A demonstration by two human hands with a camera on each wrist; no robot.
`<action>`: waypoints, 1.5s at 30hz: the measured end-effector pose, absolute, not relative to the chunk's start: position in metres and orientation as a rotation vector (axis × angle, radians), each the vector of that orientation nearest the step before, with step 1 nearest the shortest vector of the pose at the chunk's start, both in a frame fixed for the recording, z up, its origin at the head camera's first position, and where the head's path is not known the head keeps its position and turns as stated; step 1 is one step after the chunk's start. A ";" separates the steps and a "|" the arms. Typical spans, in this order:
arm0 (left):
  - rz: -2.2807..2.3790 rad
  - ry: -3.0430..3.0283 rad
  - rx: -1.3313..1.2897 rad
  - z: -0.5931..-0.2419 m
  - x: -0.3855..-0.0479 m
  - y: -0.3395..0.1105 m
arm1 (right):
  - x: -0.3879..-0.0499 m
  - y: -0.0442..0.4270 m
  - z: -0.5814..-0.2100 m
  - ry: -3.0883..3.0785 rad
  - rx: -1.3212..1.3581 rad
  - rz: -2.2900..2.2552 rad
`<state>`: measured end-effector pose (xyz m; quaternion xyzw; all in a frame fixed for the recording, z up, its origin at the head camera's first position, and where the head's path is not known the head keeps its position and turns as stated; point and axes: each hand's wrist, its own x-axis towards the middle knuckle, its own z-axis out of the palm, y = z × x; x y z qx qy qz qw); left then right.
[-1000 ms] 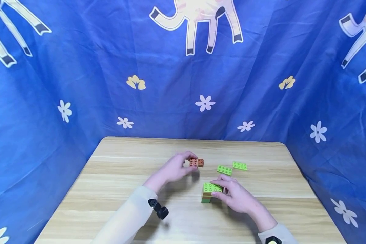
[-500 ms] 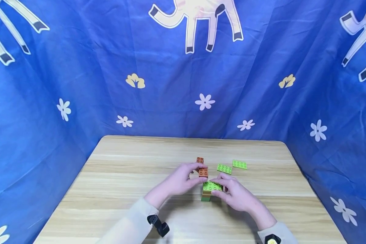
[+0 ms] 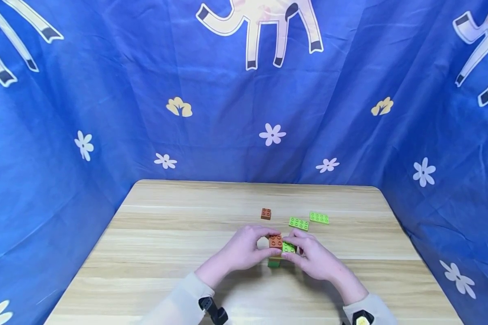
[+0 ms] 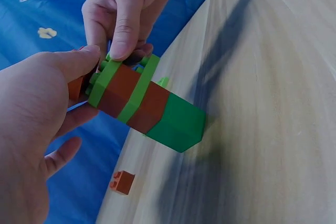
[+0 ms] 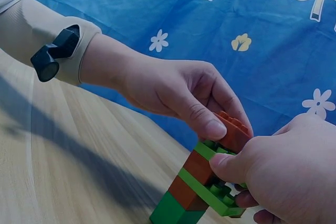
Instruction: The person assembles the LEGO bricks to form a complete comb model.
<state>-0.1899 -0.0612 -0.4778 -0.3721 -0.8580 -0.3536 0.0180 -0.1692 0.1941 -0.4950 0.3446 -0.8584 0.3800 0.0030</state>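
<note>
My left hand (image 3: 248, 250) pinches a red-brown toy brick (image 3: 275, 241) between thumb and fingers, at the left end of the stack's top. Below it is a stack of toy bricks (image 4: 136, 95): a dark green base (image 4: 181, 124), red-brown bricks and light green plates in turn. The held brick lies against the studs of the top light green plate (image 3: 288, 247); whether it is pressed fully down I cannot tell. From the right, my right hand (image 3: 317, 255) grips the stack's upper part, thumb at the top plate. Its other fingertips are partly hidden behind the stack.
Another red-brown brick (image 3: 266, 214) lies on the wooden table (image 3: 179, 216) behind the stack. Two light green plates (image 3: 298, 224) lie further right, one slightly farther back. A blue printed curtain (image 3: 227, 113) surrounds the table's back and sides.
My left hand has brought the red-brown brick from beside the other one toward me and onto the stack's left end. My right hand has stayed gripping the stack.
</note>
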 end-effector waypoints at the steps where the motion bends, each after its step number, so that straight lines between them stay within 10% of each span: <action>1: -1.096 -2.663 -1.156 -0.479 -0.190 -0.061 | -0.169 0.194 -0.495 -2.691 1.083 1.189; 45: -0.898 -2.716 -1.106 -0.480 -0.192 -0.057 | -0.170 0.195 -0.497 -2.724 1.047 1.179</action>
